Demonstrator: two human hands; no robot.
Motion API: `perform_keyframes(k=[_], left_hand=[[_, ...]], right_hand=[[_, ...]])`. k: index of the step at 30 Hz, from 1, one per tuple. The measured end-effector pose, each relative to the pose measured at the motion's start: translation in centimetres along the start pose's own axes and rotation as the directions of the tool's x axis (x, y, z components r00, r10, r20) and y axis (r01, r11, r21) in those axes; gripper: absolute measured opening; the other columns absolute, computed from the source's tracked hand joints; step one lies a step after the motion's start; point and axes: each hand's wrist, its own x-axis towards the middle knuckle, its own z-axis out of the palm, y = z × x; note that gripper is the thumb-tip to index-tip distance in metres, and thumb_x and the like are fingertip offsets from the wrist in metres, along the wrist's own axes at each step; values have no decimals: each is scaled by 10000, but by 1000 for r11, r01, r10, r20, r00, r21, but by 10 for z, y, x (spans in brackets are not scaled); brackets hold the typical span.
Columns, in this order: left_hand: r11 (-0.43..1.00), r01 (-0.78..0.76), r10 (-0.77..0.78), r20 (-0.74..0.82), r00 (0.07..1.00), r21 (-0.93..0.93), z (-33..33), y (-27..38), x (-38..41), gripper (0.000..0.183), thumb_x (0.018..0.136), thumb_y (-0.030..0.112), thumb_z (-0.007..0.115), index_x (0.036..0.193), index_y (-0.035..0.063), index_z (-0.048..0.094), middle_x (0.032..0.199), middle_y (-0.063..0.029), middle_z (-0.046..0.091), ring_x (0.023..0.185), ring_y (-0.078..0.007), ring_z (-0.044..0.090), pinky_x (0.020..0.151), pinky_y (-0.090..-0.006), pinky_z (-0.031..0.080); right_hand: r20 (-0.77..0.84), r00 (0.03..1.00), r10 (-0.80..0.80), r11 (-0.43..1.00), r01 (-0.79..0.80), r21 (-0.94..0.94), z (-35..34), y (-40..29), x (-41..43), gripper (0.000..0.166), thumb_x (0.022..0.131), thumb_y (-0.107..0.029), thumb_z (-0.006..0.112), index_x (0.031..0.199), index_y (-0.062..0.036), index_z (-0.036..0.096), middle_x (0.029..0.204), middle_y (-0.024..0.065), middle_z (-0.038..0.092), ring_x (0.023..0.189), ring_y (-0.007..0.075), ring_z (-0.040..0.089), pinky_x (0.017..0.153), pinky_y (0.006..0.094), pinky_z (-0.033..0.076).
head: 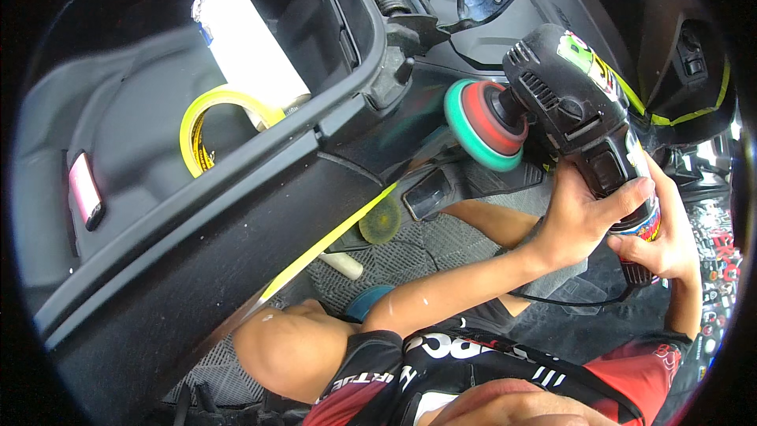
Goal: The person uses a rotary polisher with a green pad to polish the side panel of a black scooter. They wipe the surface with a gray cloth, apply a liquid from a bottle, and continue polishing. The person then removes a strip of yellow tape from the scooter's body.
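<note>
A black polishing machine (582, 118) covered in stickers is held in both hands, its body slanting across the right side of the head view. My left hand (582, 213) wraps its housing just behind the head. Around the lower handle, nearer the cord, closes my right hand (665, 242). A green foam pad (467, 124) on a red backing plate faces left, close to the glossy dark panel (414, 106). Whether the pad touches the panel, I cannot tell. From the handle's end runs a black power cord (568, 303).
An open black storage compartment (159, 83) at upper left holds a white paper roll (254, 47), yellow masking tape (195, 124) and a pink device (86, 189). Yellow tape (331, 241) edges the panel. Below lie a yellowish round pad (379, 222) and a phone-like device (427, 194) on grated flooring.
</note>
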Motion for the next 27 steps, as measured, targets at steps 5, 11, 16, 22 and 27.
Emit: perform_keyframes(k=[5,11,16,22,27], left_hand=[[1000,0,-1,47,999,13,-3,2,3,376,906,140,769,1210,37,572,1085,-39,642,989,-110,627,882,-294,513],[994,-89,91,-37,995,57,0,0,2,362,905,131,770,1196,38,576,1073,-35,636,973,-103,624,865,-282,513],[993,-77,84,-75,994,84,-2,6,2,332,903,113,765,1172,33,588,1033,-25,643,934,-97,631,830,-275,522],[987,-97,111,-105,988,127,-2,2,-4,348,880,89,768,1171,17,593,1043,-51,658,924,-113,650,830,-284,536],[987,-73,90,-110,990,146,-8,4,0,370,869,81,773,1178,-4,587,1083,-82,660,989,-147,666,870,-306,548]], right_hand=[[-10,995,98,994,-97,52,5,-17,-2,1082,675,-142,876,1534,84,258,1451,209,466,1345,271,466,1117,400,374],[74,993,90,994,-94,48,0,-4,6,1069,691,-165,879,1542,56,272,1483,202,446,1372,267,438,1138,400,344],[74,996,57,994,-63,89,7,8,13,1073,681,-169,886,1539,53,280,1513,209,419,1417,286,394,1172,419,295],[154,980,-128,984,145,-102,-5,32,19,1095,653,-206,882,1536,56,290,1507,207,429,1403,289,416,1171,422,301],[93,994,-59,994,67,-85,6,26,25,1106,627,-220,882,1531,54,307,1487,212,456,1394,297,436,1166,423,311]])
